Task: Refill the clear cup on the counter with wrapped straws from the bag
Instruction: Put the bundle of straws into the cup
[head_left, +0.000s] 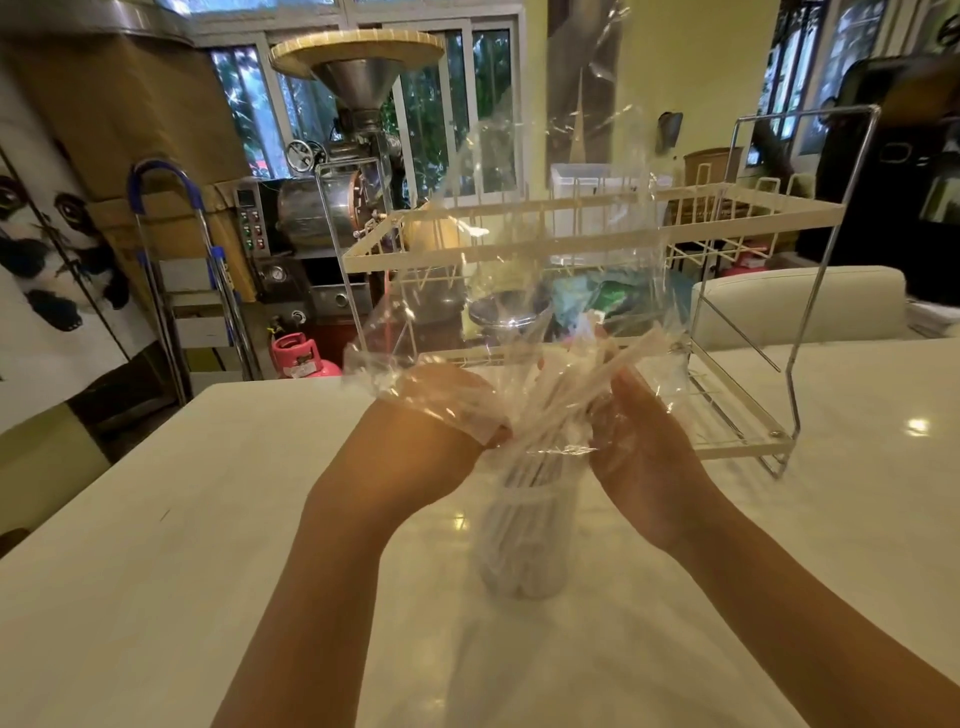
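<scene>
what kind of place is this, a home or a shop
Probably a cafe or coffee shop's work area: a coffee roaster with a funnel hopper stands behind the counter, and wrapped straws are being stocked.

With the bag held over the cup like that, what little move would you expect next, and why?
Probably lift the clear bag straight up. The wrapped straws already stand in the clear cup, while the left hand and right hand pinch the bag's plastic just above the rim.
</scene>
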